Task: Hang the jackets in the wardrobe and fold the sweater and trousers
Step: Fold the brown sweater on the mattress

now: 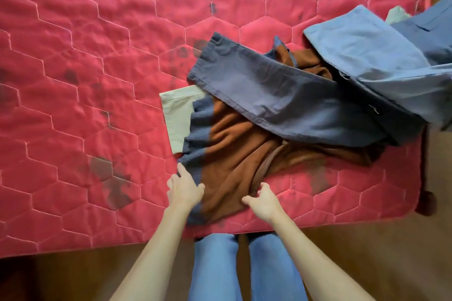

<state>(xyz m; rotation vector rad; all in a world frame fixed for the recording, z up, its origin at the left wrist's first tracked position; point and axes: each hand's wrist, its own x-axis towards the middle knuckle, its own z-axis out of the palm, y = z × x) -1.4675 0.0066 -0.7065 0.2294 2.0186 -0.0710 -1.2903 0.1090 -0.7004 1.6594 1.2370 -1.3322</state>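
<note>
A brown sweater (234, 151) with a blue ribbed hem lies crumpled at the near right part of the red mattress (85, 80). Blue-grey trousers (281, 95) lie across its far side, their legs running right and over the mattress edge. A pale beige garment (176, 115) pokes out from under both on the left. My left hand (186, 190) rests on the sweater's ribbed hem with fingers spread. My right hand (263, 200) touches the sweater's near edge, fingers curled, and I cannot tell whether it pinches the cloth.
The mattress is quilted in hexagons with dark stains. Its near edge runs just in front of my legs in blue jeans (244, 266). Wooden floor (367, 252) shows below and to the right. A dark bedpost knob (428, 203) sits at the right corner.
</note>
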